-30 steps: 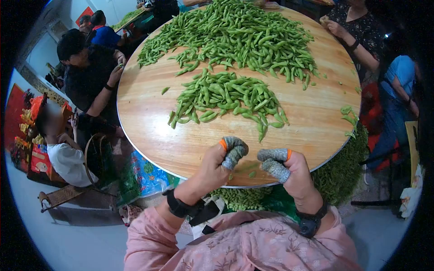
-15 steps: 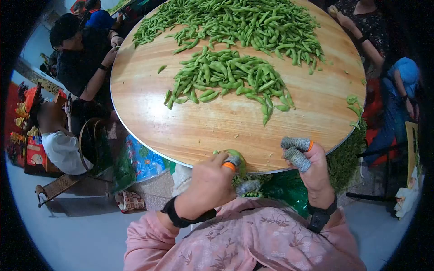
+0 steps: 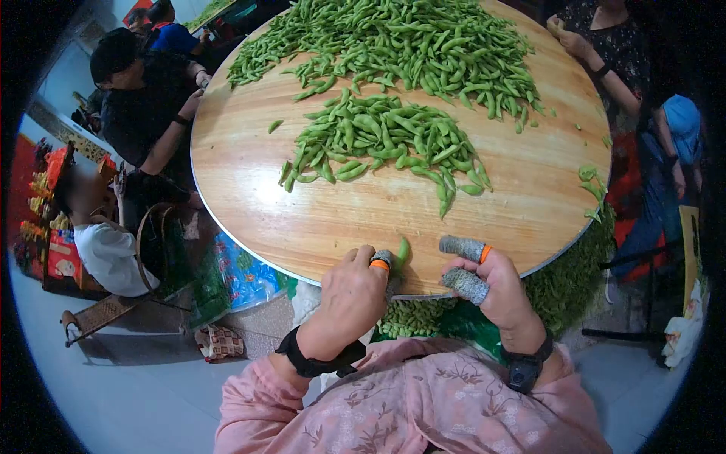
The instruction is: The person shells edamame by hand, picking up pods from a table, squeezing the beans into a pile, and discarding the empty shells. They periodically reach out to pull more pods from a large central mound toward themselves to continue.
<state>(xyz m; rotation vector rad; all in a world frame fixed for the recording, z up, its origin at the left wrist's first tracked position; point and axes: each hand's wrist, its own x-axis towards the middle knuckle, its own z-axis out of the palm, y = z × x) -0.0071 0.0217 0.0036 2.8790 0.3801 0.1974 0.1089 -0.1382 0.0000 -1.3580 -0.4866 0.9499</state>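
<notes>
My left hand (image 3: 352,299) is at the near edge of the round wooden table (image 3: 302,227), its fingers closed beside a green pod (image 3: 403,250). What its fingertips press on is partly hidden. Grey finger covers with orange bands are on both hands. My right hand (image 3: 491,287) is to the right of the pod, thumb and forefinger apart, with nothing seen between them. A small pile of pods (image 3: 386,136) lies mid-table, and a larger heap (image 3: 423,45) fills the far side.
Below the table edge are shelled green beans (image 3: 414,318) and, to the right, a mass of green pieces (image 3: 567,291). A person in black (image 3: 140,113) is at the left edge; another person's hand (image 3: 571,38) is at the far right.
My right hand has moved left, closer to my left hand. My left hand has shifted slightly left. The shelled beans below the edge show more.
</notes>
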